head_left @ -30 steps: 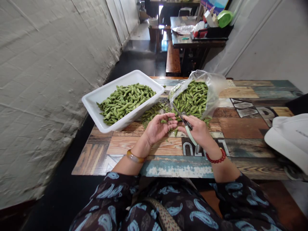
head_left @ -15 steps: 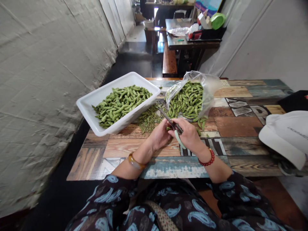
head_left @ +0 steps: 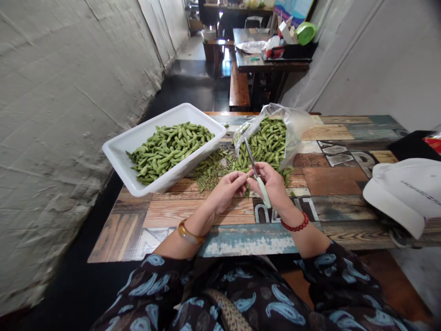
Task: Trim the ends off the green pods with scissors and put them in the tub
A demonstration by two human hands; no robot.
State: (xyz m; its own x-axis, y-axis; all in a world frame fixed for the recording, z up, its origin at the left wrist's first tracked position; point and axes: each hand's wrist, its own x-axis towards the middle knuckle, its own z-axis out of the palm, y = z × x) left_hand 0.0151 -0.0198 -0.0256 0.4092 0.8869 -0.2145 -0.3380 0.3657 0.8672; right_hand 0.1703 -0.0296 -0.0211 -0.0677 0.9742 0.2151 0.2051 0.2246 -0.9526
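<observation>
A smooth white tub [head_left: 119,151] holds heaped, curved pods [head_left: 172,149]; crumbly trimmings [head_left: 209,174] litter the bench [head_left: 189,210]. The left hand [head_left: 227,187] pinches a green pod [head_left: 248,176] in its fingers; the right hand [head_left: 272,181] grips pale-handled scissors [head_left: 263,191] near a crinkled clear bag [head_left: 299,123] of pods.

Counted: one left hand [head_left: 230,187], one right hand [head_left: 272,181]. Scissors [head_left: 262,191], one pair. Tub [head_left: 186,171], one; plastic bag [head_left: 298,128], one. Pods [head_left: 172,147], two main heaps, singly too many to count. Scraps [head_left: 207,174], one pile. Bangle [head_left: 189,233], one; beaded bracelet [head_left: 296,224], one. White cap [head_left: 399,191], one. Near table [head_left: 237,241], one; bench [head_left: 239,87] beyond, one.
</observation>
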